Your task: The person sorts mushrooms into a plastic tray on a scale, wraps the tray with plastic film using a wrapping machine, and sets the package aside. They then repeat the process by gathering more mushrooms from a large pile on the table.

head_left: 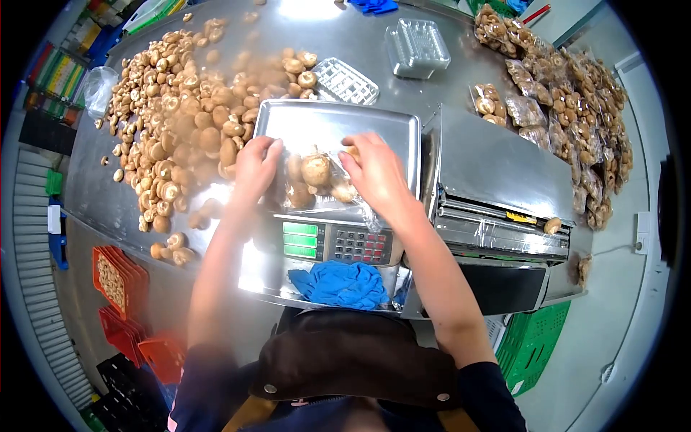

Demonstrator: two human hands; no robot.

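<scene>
2 bare hands (258, 169) (376, 173), fingers curled, flanked bagged mushrooms (315, 171) on a scale (337, 115); grip unclear.

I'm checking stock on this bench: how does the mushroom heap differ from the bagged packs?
The mushroom heap is loose and uncovered; the bagged packs are wrapped in clear, shiny plastic. The heap spreads left of the scale, while the packs are crowded together at the far right. Both contain brownish mushrooms.

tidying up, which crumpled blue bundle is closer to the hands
The larger blue bundle, just below the scale's keypad; the other blue bundle lies on the far side of the table.
</scene>
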